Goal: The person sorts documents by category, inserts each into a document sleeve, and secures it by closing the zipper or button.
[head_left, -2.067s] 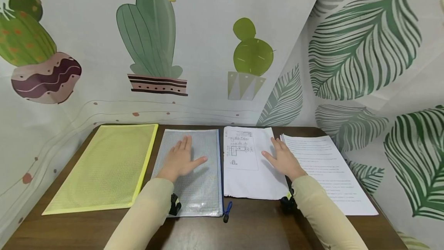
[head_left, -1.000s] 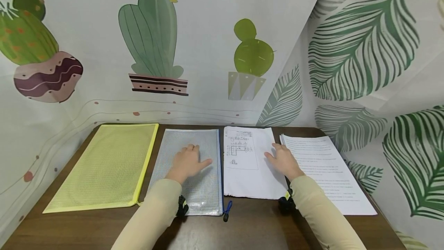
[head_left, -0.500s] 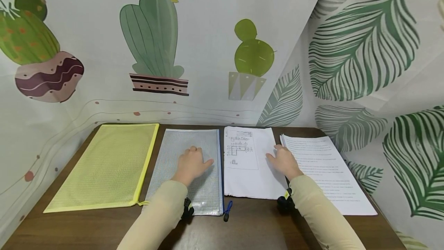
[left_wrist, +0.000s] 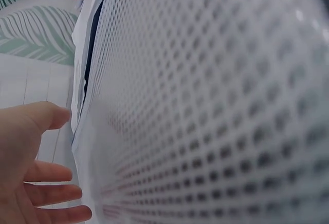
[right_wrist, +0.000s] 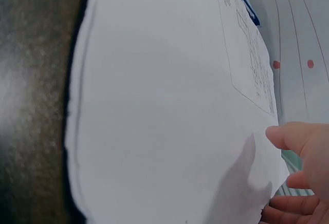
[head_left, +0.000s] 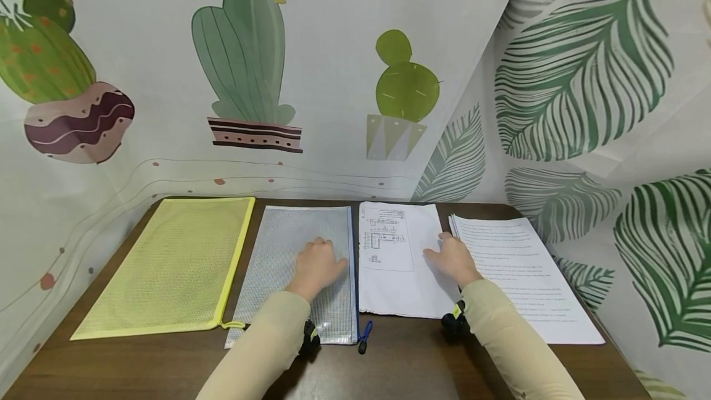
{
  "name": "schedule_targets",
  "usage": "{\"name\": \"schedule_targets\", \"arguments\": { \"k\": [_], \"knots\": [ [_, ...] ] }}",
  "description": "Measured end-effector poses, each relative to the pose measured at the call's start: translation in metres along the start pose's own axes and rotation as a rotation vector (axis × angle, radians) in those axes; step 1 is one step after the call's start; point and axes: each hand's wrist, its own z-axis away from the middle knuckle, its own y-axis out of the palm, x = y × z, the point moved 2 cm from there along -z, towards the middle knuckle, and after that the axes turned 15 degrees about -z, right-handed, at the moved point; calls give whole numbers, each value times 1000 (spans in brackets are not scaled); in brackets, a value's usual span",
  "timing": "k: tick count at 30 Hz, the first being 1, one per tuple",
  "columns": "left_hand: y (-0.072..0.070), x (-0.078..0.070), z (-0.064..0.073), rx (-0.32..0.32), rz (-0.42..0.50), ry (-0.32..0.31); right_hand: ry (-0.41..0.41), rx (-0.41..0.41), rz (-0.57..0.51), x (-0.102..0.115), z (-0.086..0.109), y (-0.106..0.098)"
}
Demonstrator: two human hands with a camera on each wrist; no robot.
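Note:
My left hand (head_left: 319, 265) is over the clear mesh zip pouch (head_left: 289, 227), right of its middle. In the left wrist view its thumb (left_wrist: 49, 116) and fingers (left_wrist: 54, 193) are spread and loosely bent beside the pouch, with nothing between them. A stack of paper (head_left: 397, 292) with a line drawing on top lies to the right of the pouch. Along that stack's right edge is my right hand (head_left: 452, 258), its thumb over the sheet. The right wrist view shows the thumb (right_wrist: 288, 135) apart from the bent fingers (right_wrist: 295, 206), holding nothing.
At the left lies a yellow mesh zip pouch (head_left: 166, 264). Several printed text sheets (head_left: 522, 264) form a stack at the right. A blue zip pull (head_left: 364, 337) sticks out at the clear pouch's near corner. Behind the brown table (head_left: 389, 369) stands a patterned wall covering (head_left: 333, 79).
My left hand has moved right and nearer to me over the clear pouch, its fingers going from straight to bent. My right hand has drawn back slightly, its fingers bending a little.

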Motion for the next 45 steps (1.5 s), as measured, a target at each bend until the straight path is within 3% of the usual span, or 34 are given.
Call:
{"name": "schedule_targets", "arguments": {
  "k": [10, 18, 27, 38, 45],
  "knots": [
    [2, -15, 4, 44, 18, -17, 58, -5, 23, 0, 1, -1],
    [4, -22, 6, 23, -3, -12, 120, 12, -38, 0, 2, -5],
    [4, -23, 5, 42, 39, -28, 63, 30, -97, -5, 3, -9],
    [5, -19, 1, 62, 110, -59, 86, 30, -297, -15, -1, -8],
    [0, -15, 2, 53, 224, -70, 88, 45, -451, -17, 0, -12]
  ]
}}
